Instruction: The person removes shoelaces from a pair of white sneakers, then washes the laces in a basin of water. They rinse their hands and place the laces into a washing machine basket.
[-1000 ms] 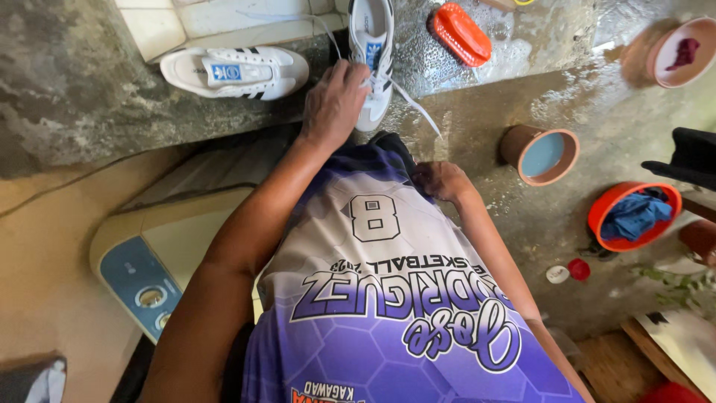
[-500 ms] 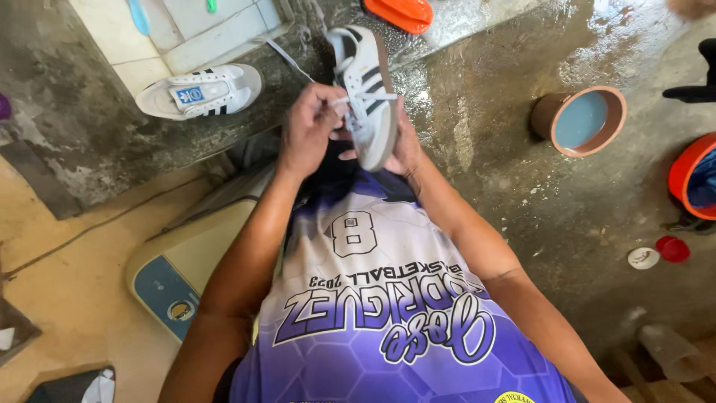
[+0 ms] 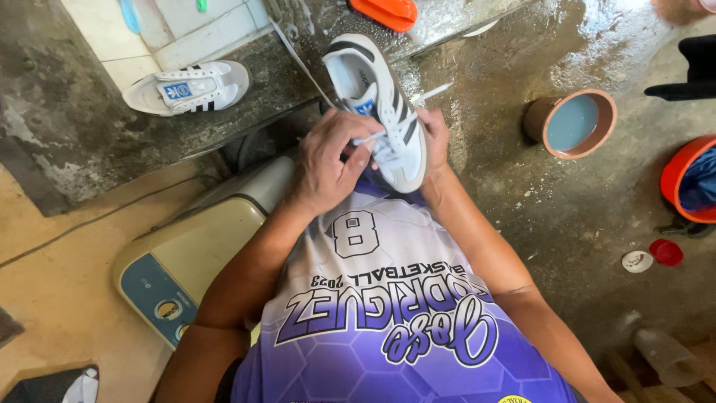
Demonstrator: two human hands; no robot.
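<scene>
Centre frame, just above the purple jersey, the white leather sneaker with black side stripes (image 3: 384,112) sits between both hands, toe toward the wearer. It looks light and fairly stiff in the sole, soft in the upper, likely damp and slick given the wet concrete floor (image 3: 522,186); the sole edges or heel seem the surest hold. The left hand (image 3: 328,160) has its grip curled closed, pinching the white lace (image 3: 369,139) over the tongue; the right hand (image 3: 435,138) clasps the shoe's side. Right of frame, a round brown plastic bowl (image 3: 570,123) holds pale water; at the edge an orange basin (image 3: 686,183) holds blue cloth. Upper left, its matching white sneaker (image 3: 186,87) lies on the ledge.
</scene>
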